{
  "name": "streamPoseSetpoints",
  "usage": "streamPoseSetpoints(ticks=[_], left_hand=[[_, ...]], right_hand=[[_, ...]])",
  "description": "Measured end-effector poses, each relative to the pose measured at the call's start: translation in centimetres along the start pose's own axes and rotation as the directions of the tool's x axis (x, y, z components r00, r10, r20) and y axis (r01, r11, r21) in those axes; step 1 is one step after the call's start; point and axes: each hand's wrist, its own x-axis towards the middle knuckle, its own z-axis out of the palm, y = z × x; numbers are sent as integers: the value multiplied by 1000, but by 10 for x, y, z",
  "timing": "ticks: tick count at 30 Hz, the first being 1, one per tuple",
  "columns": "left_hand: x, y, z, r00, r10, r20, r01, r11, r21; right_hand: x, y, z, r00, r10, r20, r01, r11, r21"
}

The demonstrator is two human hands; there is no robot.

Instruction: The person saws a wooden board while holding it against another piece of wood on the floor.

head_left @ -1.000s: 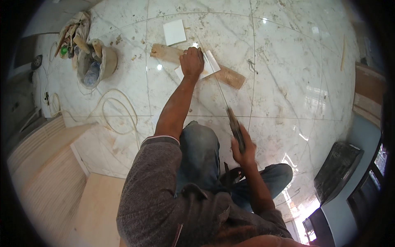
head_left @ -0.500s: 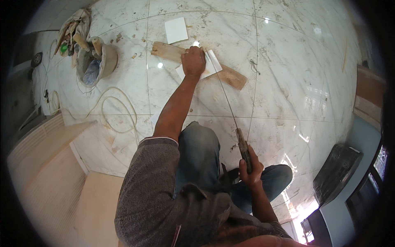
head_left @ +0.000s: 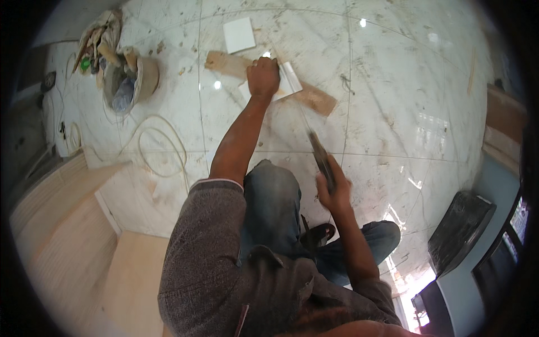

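My left hand point(head_left: 264, 78) is closed over a white strip of moulding point(head_left: 290, 80), pressing it onto a wooden plank point(head_left: 319, 101) that lies slantwise on the floor. Part of the strip is hidden under the fingers. In my right hand point(head_left: 338, 194) is the dark handle of a handsaw point(head_left: 321, 158), fingers wrapped round it. The saw's thin blade is blurred; it points up and left toward the white strip, close to the right side of my left hand.
Beyond the plank lies a white square piece point(head_left: 239, 35). To the left stand a bucket point(head_left: 147, 81) with things in it and a coiled pale hose point(head_left: 141, 140). A wooden panel point(head_left: 135, 275) is at lower left, a dark wrapped box point(head_left: 461, 231) at right. The tiled floor point(head_left: 393, 118) carries dust.
My right hand has pushed the saw forward, up and slightly left, away from my body. My left hand stays on the white strip.
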Motion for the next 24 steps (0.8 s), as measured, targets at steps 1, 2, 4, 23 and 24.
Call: streamPoseSetpoints(ticks=[1,2,4,23,24], left_hand=[[0,0,3,1000,-22,-5,21,999,-34],[-2,-4,3,999,-46,-7,45,997,-59],[-3,-7,7,996,-83,-43,79,993,-91],[-7,-6,9,997,-5,-76,4,1000,-9],[-2,-6,8,996,3,-90,-4,1000,-13]], right_hand=[[33,-8,11,984,149,94,-144,988,-58],[34,-12,16,991,118,68,-114,992,-55],[33,-18,21,998,58,15,-57,997,-50],[-27,-27,-7,992,-103,-73,103,995,-8],[1,-31,2,1000,-19,-10,19,1000,-16]])
